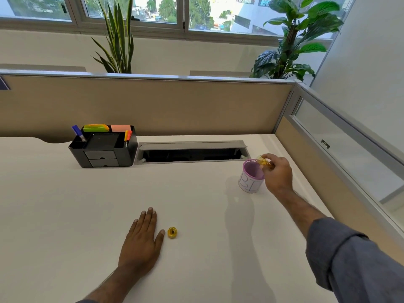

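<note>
My right hand (278,174) grips a small clear yellow container (263,161) and holds it tilted over the rim of a purple mesh cup (250,179) at the right of the white desk (65,204). A paper label with blue marks wraps the cup. My left hand (142,239) rests flat on the desk near the front, fingers straight. Just right of its thumb lies a small yellow pencil sharpener part (172,232), apart from the hand.
A black desk organizer (103,149) with sticky notes and markers stands at the back left. Beside it is an open grey cable tray (190,152). Beige partition panels (153,106) close the desk at the back and right. Plants stand behind.
</note>
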Available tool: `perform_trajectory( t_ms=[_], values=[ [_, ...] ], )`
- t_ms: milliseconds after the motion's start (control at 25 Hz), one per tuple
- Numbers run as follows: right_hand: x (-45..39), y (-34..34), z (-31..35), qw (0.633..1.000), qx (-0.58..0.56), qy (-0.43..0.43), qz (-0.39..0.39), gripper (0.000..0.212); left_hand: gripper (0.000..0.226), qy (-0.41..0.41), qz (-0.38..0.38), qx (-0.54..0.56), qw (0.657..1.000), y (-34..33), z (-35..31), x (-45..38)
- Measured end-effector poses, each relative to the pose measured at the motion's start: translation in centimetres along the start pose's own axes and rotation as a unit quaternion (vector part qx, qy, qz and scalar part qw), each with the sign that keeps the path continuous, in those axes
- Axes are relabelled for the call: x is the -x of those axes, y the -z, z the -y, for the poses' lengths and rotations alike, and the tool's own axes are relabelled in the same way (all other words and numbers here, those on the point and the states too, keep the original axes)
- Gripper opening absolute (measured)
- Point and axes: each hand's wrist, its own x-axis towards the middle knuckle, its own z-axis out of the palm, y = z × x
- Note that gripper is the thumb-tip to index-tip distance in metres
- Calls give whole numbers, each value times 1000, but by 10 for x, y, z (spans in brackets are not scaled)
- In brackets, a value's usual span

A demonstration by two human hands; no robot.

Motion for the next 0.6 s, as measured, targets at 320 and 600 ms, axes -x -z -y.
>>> perform_trajectory(
  t_ms=[320, 600],
  values=[
    [-14, 7, -9, 978, 178, 99, 33, 30, 79, 4, -3, 11, 1000, 1, 0, 0],
    [-18, 12, -18, 963, 230, 133, 41, 25, 79, 3, 2, 5, 1000, 3, -1, 0]
  ],
)
